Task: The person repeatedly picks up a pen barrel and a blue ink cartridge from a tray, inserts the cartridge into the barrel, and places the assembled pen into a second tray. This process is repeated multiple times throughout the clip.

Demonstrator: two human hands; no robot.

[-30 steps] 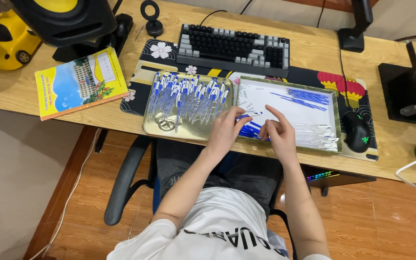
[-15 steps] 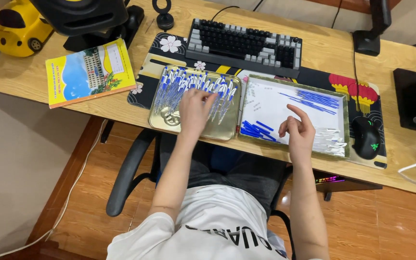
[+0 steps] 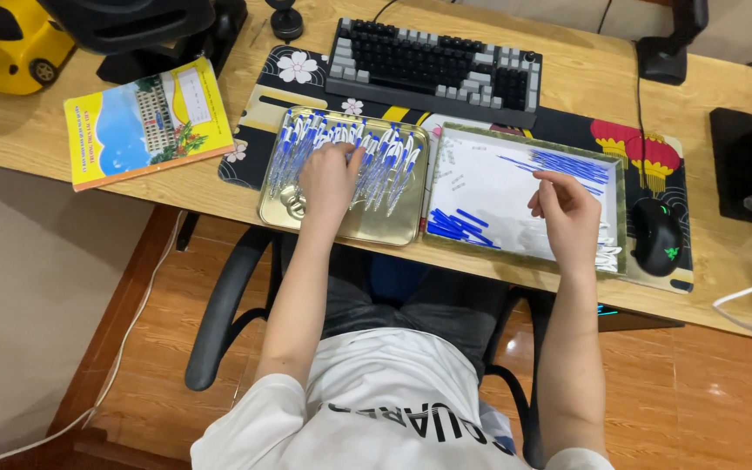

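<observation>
Gold-coloured metal tray (image 3: 393, 228) sits at the left of your working area on the bench (image 3: 219, 187), and it carries a spread of blue-and-white pens (image 3: 385, 161). Their long axes run roughly away from you, slightly fanned, with caps toward the keyboard (image 3: 433, 61). Your left hand (image 3: 328, 178) rests palm down on the middle of that spread, fingers (image 3: 352, 161) curled onto the pens; whether any single pen is pinched cannot be told from this view. The pens lie directly beneath and to either side of those fingers, so the left hand is plainly the nearer one.

Just beside it to the right stands the green-rimmed tray (image 3: 526, 261) with a white floor, holding loose blue caps or barrels (image 3: 454, 224) at its near left corner and another group at its far right. Your right hand (image 3: 567, 213) hovers over this tray's right half, fingers loosely bent and grasping nothing visible. A black mouse (image 3: 657, 237) lies just beyond the tray, to the right.
</observation>
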